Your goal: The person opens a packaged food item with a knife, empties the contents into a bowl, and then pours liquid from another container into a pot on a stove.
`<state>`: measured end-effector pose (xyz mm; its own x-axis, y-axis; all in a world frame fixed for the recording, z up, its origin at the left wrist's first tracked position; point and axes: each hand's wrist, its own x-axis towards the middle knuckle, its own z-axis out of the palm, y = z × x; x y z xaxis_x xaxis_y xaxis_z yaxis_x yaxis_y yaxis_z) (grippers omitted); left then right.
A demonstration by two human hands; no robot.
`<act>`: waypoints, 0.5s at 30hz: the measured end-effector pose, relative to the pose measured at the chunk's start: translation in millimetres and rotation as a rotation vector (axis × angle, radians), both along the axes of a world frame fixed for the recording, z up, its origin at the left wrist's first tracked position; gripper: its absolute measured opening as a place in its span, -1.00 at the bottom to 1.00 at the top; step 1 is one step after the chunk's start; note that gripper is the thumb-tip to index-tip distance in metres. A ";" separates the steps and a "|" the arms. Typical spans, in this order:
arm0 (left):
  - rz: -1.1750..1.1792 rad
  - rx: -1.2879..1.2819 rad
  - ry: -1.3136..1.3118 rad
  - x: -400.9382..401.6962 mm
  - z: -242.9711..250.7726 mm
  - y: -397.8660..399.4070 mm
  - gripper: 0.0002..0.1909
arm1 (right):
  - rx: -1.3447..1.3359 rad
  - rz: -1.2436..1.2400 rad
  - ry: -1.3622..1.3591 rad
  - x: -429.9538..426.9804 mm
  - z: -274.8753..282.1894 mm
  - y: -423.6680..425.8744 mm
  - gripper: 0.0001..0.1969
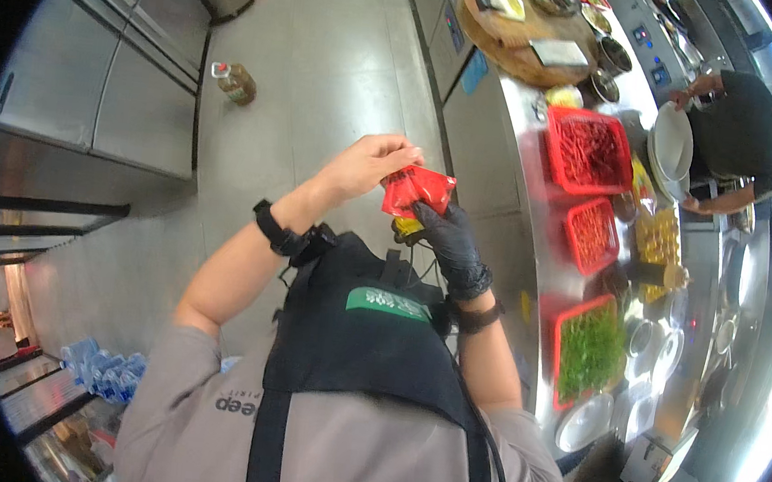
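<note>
A glossy red plastic packet [418,192] with dark print is between my hands, in front of my black apron. My bare left hand [372,163] has its bent fingers at the packet's upper left edge; its fingertips are partly hidden. In a black glove, my right hand [448,243] grips the packet's lower right part. A small yellow object [407,226] shows just under the packet, beside the gloved fingers; what it is cannot be told. Thin dark cords hang near the right wrist.
Along the right runs a steel counter [528,178] with a round wooden board [510,37], red baskets of red chillies [590,149] and a red tray of chopped greens [588,351]. Behind it a person [738,135] holds white plates [672,143]. A jug [234,83] stands on the floor.
</note>
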<state>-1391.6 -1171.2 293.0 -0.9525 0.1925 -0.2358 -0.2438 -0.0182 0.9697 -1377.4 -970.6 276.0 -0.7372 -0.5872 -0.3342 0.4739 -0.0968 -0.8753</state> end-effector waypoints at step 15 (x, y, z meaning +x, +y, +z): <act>0.026 0.013 0.062 -213.5 -37.1 -114.7 -0.81 | -0.048 0.020 -0.018 -252.8 -36.9 -120.2 -0.72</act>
<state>-1605.1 -1285.8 255.9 -0.9699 0.1702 -0.1743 -0.1829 -0.0360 0.9825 -1630.2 -1090.9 239.1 -0.7189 -0.6178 -0.3187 0.4921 -0.1285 -0.8610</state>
